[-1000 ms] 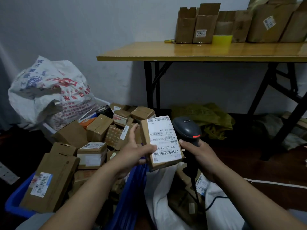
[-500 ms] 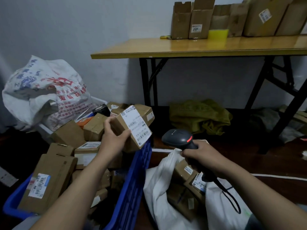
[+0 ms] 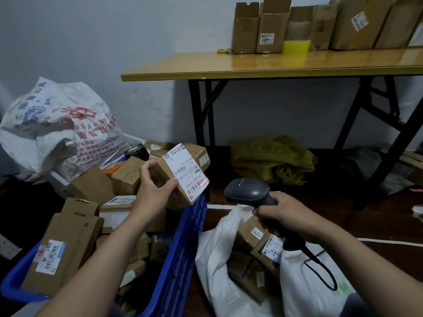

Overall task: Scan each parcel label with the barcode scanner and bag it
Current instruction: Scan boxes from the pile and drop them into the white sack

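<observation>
The left hand [image 3: 155, 191] holds the small parcel [image 3: 168, 193] above the blue crate's [image 3: 183, 248] right rim, its grip pinching the side walls. The right hand's [image 3: 281, 211] grip wraps the scanner [image 3: 249, 191] handle, and a red line shows on the label [image 3: 187, 172]. The carton looks light and stiff, so hold it by the bare cardboard sides and leave the label uncovered.

one scanner [image 3: 247, 190], one crate [image 3: 180, 259], one table [image 3: 251, 65]
</observation>
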